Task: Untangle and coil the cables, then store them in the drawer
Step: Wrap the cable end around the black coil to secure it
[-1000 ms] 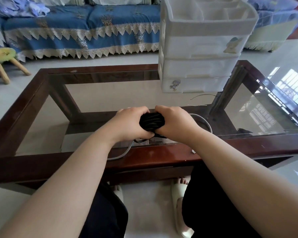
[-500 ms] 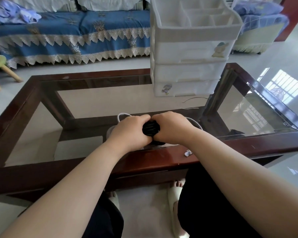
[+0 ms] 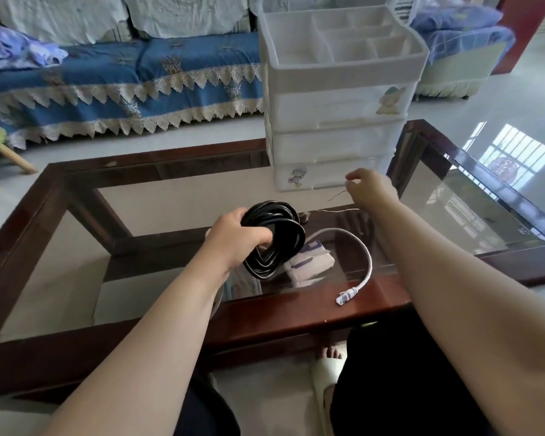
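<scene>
Glass fills the dark wooden frame of the worktop (image 3: 343, 313), with a blue, lace-edged sofa (image 3: 139, 77) behind it and pale shiny floor all round. Near the far edge stands a white plastic drawer unit (image 3: 337, 121), its three drawers shut and its top tray divided into compartments.

Above the middle of the glass, the left hand (image 3: 233, 237) is wrapped round a black cable coil (image 3: 276, 239), fingers through the loops, probably to keep the turns from springing apart. The right hand (image 3: 370, 187), close to the lowest drawer, has finger and thumb pressed together on a thin wire tie (image 3: 337, 195), which I judge is meant to bind the coil. A second tie (image 3: 340, 210) lies on the glass just below it. Towards the near edge, a white network cable (image 3: 357, 250) curves uncoiled, its plug (image 3: 346, 295) on the wooden rim.
</scene>
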The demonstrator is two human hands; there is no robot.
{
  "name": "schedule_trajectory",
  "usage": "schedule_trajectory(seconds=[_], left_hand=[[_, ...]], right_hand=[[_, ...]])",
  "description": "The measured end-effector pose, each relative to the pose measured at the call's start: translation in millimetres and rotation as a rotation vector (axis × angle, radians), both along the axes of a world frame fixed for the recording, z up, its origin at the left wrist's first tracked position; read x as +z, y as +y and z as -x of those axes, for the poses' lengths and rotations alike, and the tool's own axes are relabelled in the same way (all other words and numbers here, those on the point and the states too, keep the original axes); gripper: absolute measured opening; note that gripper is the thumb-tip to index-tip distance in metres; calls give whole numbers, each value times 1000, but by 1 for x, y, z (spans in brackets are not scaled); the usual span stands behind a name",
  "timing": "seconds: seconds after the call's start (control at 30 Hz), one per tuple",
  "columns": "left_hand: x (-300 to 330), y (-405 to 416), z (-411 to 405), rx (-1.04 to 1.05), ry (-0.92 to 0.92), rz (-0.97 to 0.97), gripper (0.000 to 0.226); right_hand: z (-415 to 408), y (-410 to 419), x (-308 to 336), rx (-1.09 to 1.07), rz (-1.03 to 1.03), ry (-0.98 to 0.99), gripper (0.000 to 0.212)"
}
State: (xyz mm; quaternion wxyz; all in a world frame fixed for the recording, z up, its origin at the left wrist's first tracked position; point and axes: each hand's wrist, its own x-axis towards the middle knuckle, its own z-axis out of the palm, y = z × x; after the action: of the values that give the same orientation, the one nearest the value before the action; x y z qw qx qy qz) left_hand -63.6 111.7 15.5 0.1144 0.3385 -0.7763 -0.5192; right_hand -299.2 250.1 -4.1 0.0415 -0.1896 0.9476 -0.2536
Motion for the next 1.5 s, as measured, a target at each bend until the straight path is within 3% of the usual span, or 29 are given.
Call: schedule_trajectory(seconds=[0.13, 0.33, 0.57, 0.63, 0.73, 0.83, 0.97, 1.03, 1.13, 1.4, 1.5], left_hand=[[4, 6, 6, -17, 42, -168, 29], [-1, 5, 14, -9, 72, -317, 12], [-12, -6, 20, 99, 103, -457, 14], [-12, -6, 20, 116, 114, -486, 21], [-13, -5, 21, 137, 109, -496, 35], [-10, -1, 21, 147, 126, -535, 67], [-10, -2, 19, 181, 147, -539, 83], [-11, -2, 16, 171, 134, -513, 109], [-10, 1, 13, 129, 121, -482, 127], [-9, 5, 14, 16, 90, -417, 92], [-9, 1, 13, -58, 44, -302, 61]], right_hand=[[23, 6, -32, -7, -248, 40, 42], [33, 0, -45, -16, -276, 153, 38], [28, -4, -39, -20, -389, -3, 28], [23, -4, -24, -9, -273, -76, 28], [-1, -12, 19, 61, 159, -233, 30], [-58, -16, 54, 222, 445, -378, 31], [-117, -16, 55, 398, 296, -466, 27], [-125, -16, 52, 383, 289, -539, 26], [-130, -15, 54, 397, 236, -471, 25], [-141, -13, 54, 524, 117, -288, 25], [-136, -5, 60, 482, -5, -66, 25]])
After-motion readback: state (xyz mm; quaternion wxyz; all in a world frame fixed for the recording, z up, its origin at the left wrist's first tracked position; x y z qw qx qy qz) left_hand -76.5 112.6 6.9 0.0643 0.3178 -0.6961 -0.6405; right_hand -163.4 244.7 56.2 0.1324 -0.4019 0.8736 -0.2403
